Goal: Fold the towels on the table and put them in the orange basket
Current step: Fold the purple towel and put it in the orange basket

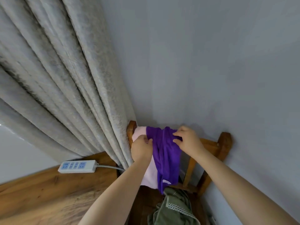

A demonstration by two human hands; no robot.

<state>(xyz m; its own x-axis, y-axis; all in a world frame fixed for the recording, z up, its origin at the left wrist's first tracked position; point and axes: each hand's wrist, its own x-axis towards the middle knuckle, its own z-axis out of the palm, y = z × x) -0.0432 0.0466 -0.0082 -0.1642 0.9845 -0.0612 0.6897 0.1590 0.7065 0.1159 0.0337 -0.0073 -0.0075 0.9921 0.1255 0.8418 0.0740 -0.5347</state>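
Purple towel (165,153) pinched by both hands on the chair back (209,144).
Left hand (141,149) and right hand (186,140) are curled round its top edge; the pink towel (151,172) is draped beneath.

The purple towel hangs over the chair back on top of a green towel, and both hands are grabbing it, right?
Not quite. In the head view the purple towel lies over a pink towel, not a green one. Both hands, left and right, do grip it on the chair back.
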